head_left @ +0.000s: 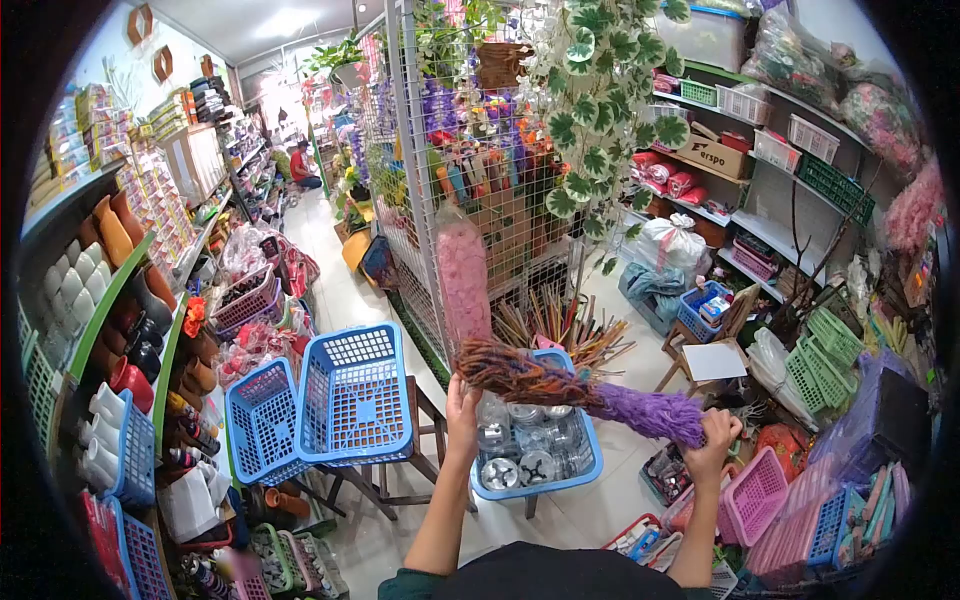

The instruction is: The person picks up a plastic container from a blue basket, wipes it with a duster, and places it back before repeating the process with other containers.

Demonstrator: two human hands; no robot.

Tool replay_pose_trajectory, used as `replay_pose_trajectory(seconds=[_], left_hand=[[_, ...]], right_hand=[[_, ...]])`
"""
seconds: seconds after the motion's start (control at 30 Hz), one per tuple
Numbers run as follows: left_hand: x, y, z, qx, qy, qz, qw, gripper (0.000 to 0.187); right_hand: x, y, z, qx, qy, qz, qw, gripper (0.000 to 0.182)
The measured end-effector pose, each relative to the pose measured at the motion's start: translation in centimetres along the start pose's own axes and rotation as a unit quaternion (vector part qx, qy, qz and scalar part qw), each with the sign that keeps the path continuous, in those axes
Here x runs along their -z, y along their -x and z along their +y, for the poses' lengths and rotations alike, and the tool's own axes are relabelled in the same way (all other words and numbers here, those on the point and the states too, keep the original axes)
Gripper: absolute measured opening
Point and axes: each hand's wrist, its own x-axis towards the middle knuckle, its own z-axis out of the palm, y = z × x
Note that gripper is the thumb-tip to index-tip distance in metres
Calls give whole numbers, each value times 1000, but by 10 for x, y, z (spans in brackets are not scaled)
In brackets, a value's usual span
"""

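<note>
A long bunch of dried-looking stalks (575, 390), brown and orange at its left end and purple at its right, lies nearly level between my hands. My right hand (712, 440) is closed round the purple end. At the brown end, my left hand (463, 405) holds the bunch from below, its fingers partly hidden behind it. Under the bunch stands a blue basket (592, 465) with several clear plastic containers (535, 465) in it. Left of my left hand, an unfilled blue basket (355, 455) rests on a wooden stool (425, 405).
A wire mesh rack (415, 190) with hanging variegated leaves (590, 110) rises ahead. Thin sticks (570, 325) fan out behind the bunch. Shelves of vases (125, 220) line the left. A pink basket (755, 495) stands at right. Far down the aisle a person (303, 165) sits low.
</note>
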Motion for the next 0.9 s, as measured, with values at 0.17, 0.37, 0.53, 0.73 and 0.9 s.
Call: replay_pose_trajectory(seconds=[0.17, 0.37, 0.53, 0.73, 0.9], left_hand=[[-2, 2, 7, 12, -71, 0, 997, 60], [0, 1, 7, 28, -38, 9, 999, 61], [7, 2, 5, 49, 7, -2, 999, 62], [6, 5, 19, 60, 28, -19, 998, 59], [8, 8, 26, 123, 98, -26, 987, 59]], right_hand=[[-1, -1, 1, -26, 16, -6, 1000, 30], [-9, 4, 0, 1, -4, -15, 1000, 31], [-12, 7, -12, -14, 23, -1, 1000, 30], [-20, 14, -1, -43, 4, -22, 999, 32], [-23, 14, -11, -42, -1, -16, 999, 31]])
